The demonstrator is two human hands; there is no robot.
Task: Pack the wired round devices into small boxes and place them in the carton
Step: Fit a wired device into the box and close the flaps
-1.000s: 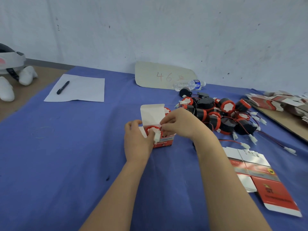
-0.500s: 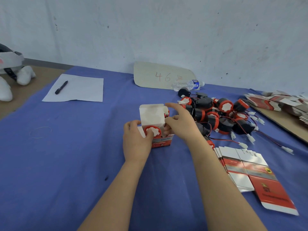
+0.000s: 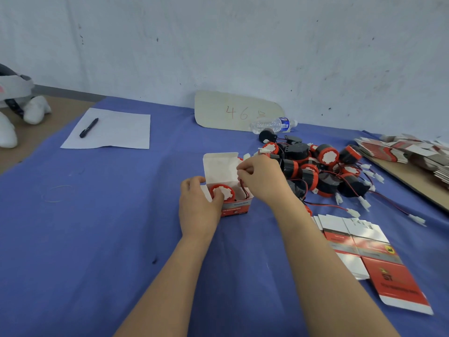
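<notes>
A small red-and-white box stands open on the blue cloth, its white lid raised at the back. Inside sits a round device with a red rim and white face. My left hand grips the box's left side, thumb pressing on the device. My right hand hovers over the box's right half and pinches the device's red-and-black wire, which loops down into the box. A pile of several more black-and-red round devices with wires lies just right of the box.
Flat unfolded boxes lie at the near right, and a stack of more sits on a board at the far right. A water bottle, a cardboard sign, and paper with a pen lie farther back.
My right hand went from tucking the white plug at the box front, to the lid's edge, to lifting the wire above the box. My left hand stayed on the box.
</notes>
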